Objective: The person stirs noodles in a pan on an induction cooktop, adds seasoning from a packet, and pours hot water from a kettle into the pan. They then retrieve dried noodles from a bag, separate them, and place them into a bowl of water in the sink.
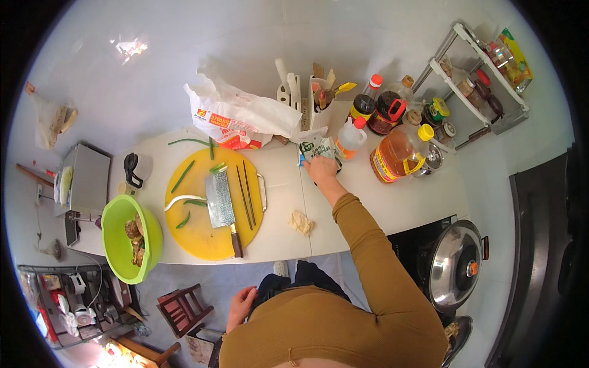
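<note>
My right hand (322, 169) reaches to the back of the counter and touches a printed plastic packet (318, 146); whether its fingers grip the packet cannot be seen. Just right of it stands a clear bottle with a red cap (351, 140). My left hand (241, 306) hangs by my body, below the counter's edge, with its fingers curled. On the round yellow cutting board (202, 239) lie a cleaver (222, 202), two dark chopsticks (249, 195) and several pieces of green onion (183, 176). A crumpled piece of paper (301, 223) lies between the board and my right sleeve.
A green basin (155, 239) holding brown food pieces stands left of the board. Behind the board is a white plastic bag (239, 115). An oil jug (398, 154) and sauce bottles (362, 105) stand at the back right. A lidded pan (455, 267) sits on the cooktop (409, 246) at right.
</note>
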`<state>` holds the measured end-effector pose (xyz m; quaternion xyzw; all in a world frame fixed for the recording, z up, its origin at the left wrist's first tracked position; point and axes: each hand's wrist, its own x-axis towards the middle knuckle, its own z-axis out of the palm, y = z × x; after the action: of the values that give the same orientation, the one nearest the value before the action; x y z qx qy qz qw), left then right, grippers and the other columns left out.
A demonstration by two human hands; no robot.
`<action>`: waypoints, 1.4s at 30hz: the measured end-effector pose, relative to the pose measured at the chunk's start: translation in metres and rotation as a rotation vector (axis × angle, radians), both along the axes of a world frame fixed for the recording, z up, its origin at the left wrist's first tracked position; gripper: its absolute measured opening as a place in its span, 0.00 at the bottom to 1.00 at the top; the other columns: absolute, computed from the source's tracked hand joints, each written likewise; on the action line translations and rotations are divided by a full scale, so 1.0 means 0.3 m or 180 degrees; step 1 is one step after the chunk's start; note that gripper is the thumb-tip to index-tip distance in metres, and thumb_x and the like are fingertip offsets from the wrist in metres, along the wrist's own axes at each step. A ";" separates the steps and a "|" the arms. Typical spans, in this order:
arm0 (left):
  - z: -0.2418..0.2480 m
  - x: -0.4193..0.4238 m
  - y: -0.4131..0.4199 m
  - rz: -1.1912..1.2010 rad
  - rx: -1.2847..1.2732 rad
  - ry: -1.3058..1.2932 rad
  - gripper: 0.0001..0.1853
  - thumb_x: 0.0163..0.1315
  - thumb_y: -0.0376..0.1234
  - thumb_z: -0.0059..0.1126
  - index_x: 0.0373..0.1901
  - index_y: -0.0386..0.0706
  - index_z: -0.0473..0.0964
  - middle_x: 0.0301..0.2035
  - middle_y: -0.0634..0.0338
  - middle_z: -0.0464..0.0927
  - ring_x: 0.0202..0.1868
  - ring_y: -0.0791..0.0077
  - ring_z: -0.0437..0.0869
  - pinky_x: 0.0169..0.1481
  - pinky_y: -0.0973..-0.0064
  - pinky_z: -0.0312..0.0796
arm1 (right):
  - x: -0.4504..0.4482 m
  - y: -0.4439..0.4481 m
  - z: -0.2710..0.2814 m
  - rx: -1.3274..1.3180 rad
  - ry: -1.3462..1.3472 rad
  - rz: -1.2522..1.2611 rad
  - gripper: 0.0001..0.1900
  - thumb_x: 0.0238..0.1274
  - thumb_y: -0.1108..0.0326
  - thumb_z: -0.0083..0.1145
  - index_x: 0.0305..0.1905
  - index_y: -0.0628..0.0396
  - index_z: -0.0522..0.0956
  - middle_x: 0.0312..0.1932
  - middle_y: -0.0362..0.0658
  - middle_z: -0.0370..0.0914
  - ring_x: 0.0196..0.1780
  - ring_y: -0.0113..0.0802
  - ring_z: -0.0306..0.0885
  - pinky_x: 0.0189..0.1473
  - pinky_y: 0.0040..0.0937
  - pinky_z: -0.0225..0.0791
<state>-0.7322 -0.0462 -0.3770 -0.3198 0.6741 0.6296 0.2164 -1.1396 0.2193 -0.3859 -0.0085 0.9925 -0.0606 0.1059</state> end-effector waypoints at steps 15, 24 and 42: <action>-0.055 -0.284 -0.128 -0.0933 0.0124 0.0707 0.17 0.65 0.37 0.58 0.49 0.34 0.77 0.37 0.59 0.81 0.40 0.80 0.79 0.46 0.80 0.71 | 0.250 0.208 0.053 -0.1200 0.1832 -0.0229 0.08 0.62 0.67 0.50 0.35 0.62 0.76 0.30 0.51 0.79 0.30 0.46 0.80 0.32 0.41 0.73; 0.311 -0.645 0.197 -0.2008 0.2216 0.1209 0.40 0.62 0.33 0.60 0.72 0.48 0.48 0.63 0.44 0.60 0.49 0.62 0.80 0.48 0.69 0.76 | 0.805 0.239 0.575 -0.3689 0.1362 -0.0200 0.10 0.68 0.68 0.51 0.47 0.63 0.76 0.35 0.42 0.77 0.40 0.23 0.71 0.44 0.26 0.68; 0.588 -0.006 0.986 -0.4792 0.3408 0.0516 0.29 0.65 0.25 0.51 0.68 0.40 0.57 0.57 0.52 0.69 0.49 0.67 0.80 0.51 0.71 0.76 | 2.076 0.439 0.696 -0.2497 0.4355 -0.3502 0.05 0.67 0.69 0.54 0.40 0.60 0.76 0.30 0.31 0.72 0.31 0.15 0.64 0.31 0.17 0.61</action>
<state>-0.7341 0.2495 -0.2007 0.3899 0.3366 0.5710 0.6393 -0.5167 0.3511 -0.1772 0.3900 0.6136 -0.4114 -0.5497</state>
